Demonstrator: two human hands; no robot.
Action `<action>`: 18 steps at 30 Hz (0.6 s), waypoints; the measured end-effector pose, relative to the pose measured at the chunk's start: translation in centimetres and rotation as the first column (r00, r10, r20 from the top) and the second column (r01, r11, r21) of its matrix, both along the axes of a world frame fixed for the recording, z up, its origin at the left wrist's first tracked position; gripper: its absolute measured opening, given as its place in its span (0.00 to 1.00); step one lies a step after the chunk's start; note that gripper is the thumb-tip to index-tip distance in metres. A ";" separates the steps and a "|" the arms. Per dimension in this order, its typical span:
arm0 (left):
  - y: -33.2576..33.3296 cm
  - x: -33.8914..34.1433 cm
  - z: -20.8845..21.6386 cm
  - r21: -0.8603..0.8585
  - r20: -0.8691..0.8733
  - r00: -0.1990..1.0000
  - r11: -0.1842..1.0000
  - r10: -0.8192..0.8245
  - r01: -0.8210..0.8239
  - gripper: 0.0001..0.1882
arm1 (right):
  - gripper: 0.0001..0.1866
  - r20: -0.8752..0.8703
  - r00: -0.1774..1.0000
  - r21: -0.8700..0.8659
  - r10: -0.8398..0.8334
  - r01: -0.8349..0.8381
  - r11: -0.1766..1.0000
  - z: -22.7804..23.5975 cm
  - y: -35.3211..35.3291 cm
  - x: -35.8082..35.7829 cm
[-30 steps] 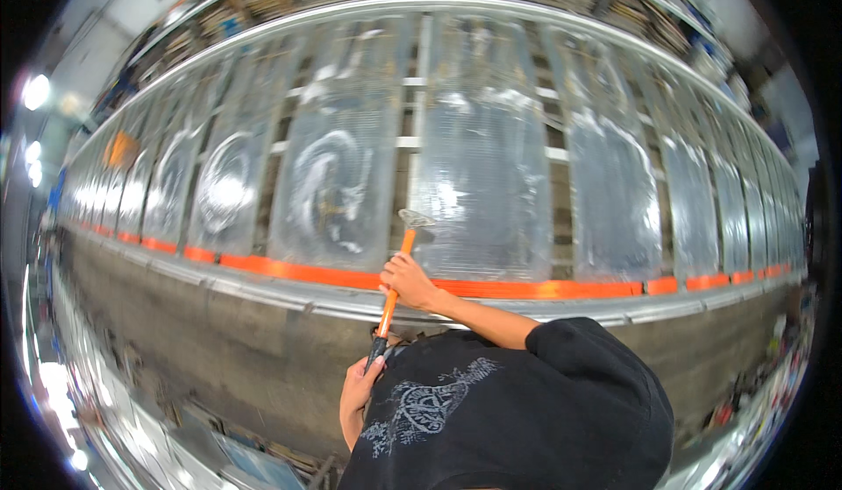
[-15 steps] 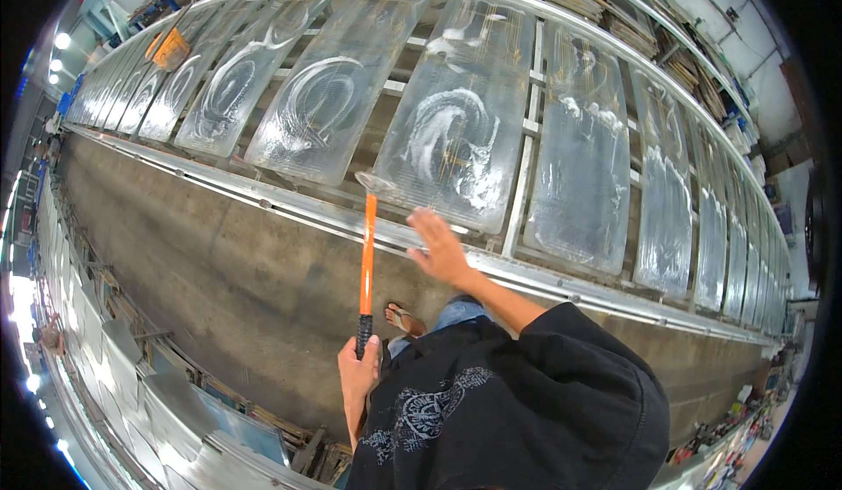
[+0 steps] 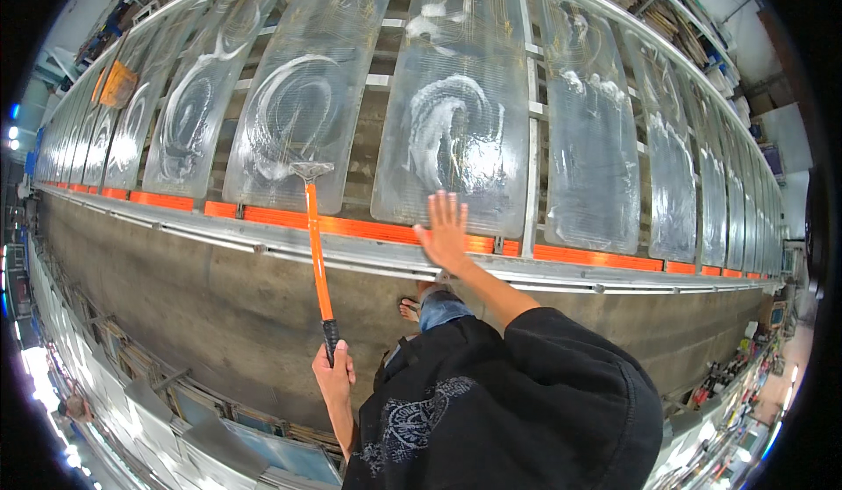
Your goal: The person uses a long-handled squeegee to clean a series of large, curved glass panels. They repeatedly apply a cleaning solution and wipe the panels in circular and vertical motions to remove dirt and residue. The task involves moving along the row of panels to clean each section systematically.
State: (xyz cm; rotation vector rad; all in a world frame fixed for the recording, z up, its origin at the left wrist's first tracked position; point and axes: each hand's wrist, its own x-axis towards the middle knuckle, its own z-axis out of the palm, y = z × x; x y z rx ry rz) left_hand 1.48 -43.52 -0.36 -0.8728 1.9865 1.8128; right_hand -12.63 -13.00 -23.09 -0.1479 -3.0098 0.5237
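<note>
My left hand (image 3: pixel 333 374) grips the black end of a long orange-handled squeegee (image 3: pixel 317 262). Its metal head (image 3: pixel 312 171) rests at the lower edge of a clear panel smeared with white soapy swirls (image 3: pixel 294 113). My right hand (image 3: pixel 445 231) is open with fingers spread and holds nothing. It reaches out from a black sleeve to the bottom edge of the neighbouring soapy clear panel (image 3: pixel 452 113).
Several clear panels lean side by side on a long rack with an orange strip (image 3: pixel 368 227) and a metal rail (image 3: pixel 289 252) along its base. Bare concrete floor (image 3: pixel 210 306) lies below it. My sandalled foot (image 3: pixel 410 308) shows. Stacked metal frames (image 3: pixel 175 402) lie at lower left.
My right hand has let go of the squeegee handle and now stretches open toward the panel. The view has swung, and the squeegee head sits on a different panel's lower edge.
</note>
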 end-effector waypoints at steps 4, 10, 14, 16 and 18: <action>2.2 -6.1 -0.4 0.028 0.062 0.998 1.000 -0.013 0.012 0.14 | 0.40 -0.058 0.979 -0.048 0.197 -0.199 0.979 0.1 -6.3 -7.8; 4.8 -15.3 -0.6 0.019 0.107 0.987 0.993 -0.122 0.121 0.13 | 0.38 -0.145 0.985 -0.068 0.093 -0.104 0.992 -0.6 -0.6 -24.6; 6.7 -20.2 -1.4 0.068 0.128 0.970 0.978 -0.207 0.199 0.13 | 0.38 -0.167 0.960 -0.027 -0.224 0.222 0.975 -1.5 14.4 -30.7; 7.1 -21.8 -1.8 0.087 0.146 0.963 0.972 -0.228 0.217 0.13 | 0.39 -0.161 0.918 -0.038 -0.361 0.360 0.932 -1.8 20.2 -28.0; 7.5 -22.9 -2.3 0.105 0.152 0.961 0.971 -0.230 0.216 0.13 | 0.40 -0.126 0.902 -0.032 -0.414 0.413 0.910 -0.9 20.5 -23.7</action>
